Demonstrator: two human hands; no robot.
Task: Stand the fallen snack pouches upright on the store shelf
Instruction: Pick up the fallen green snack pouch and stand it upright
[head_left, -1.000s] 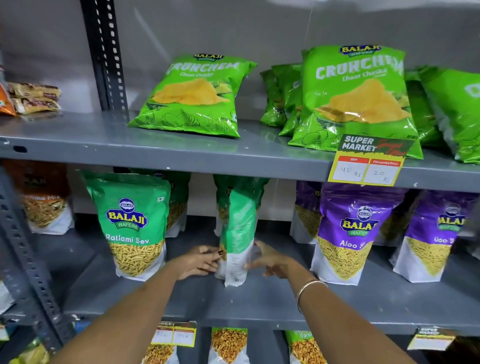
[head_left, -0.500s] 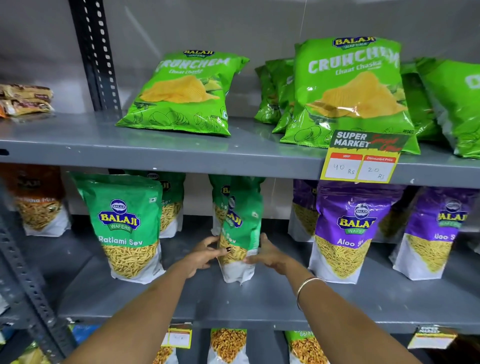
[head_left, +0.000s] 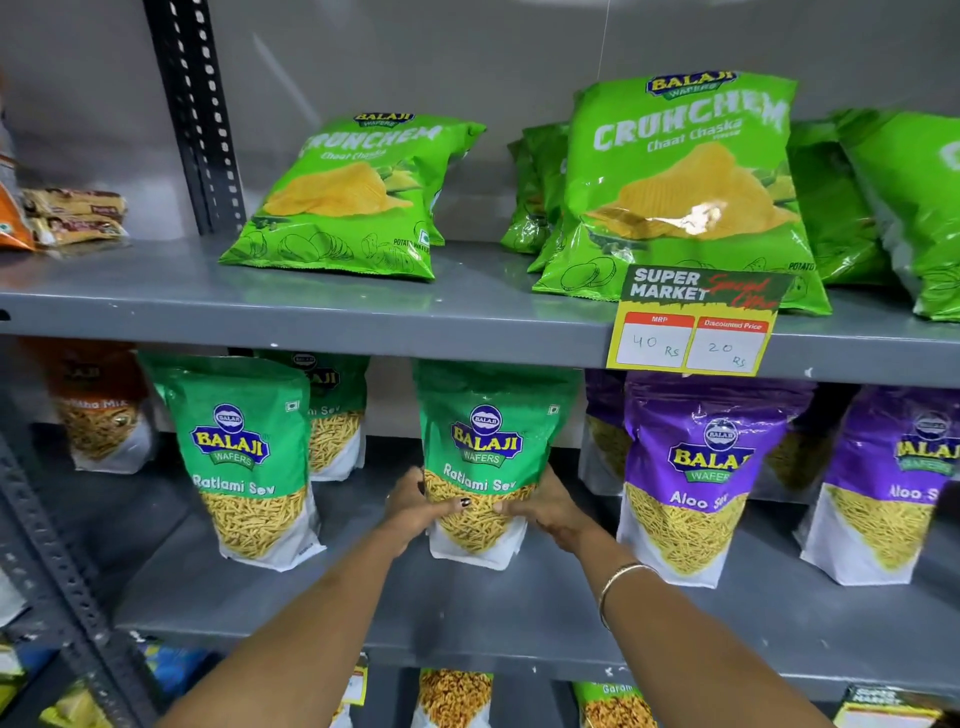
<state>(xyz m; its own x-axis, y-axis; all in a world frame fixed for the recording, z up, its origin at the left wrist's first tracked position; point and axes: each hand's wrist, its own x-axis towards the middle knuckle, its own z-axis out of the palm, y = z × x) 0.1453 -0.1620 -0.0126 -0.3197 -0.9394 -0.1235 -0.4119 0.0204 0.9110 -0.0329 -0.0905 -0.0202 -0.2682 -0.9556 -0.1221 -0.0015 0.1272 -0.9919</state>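
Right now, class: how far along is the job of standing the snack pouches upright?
Done: the left Ratlami Sev pouch and Aloo Sev pouch stand upright. In hand: both hands, left and right, grip the middle Ratlami Sev pouch, upright and facing front. Left: releasing it.

The dark-green plastic pouch with white base (head_left: 483, 457) showed yellow sev; the purple plastic pouch (head_left: 696, 467) likewise, the lime-green chip bag (head_left: 358, 197) carried yellow wafers, on a grey metal shelf (head_left: 363, 306)

Sev pouch (head_left: 485, 457) (upright) stands between neighbouring pouches (head_left: 249, 457) on shelf (head_left: 467, 618).
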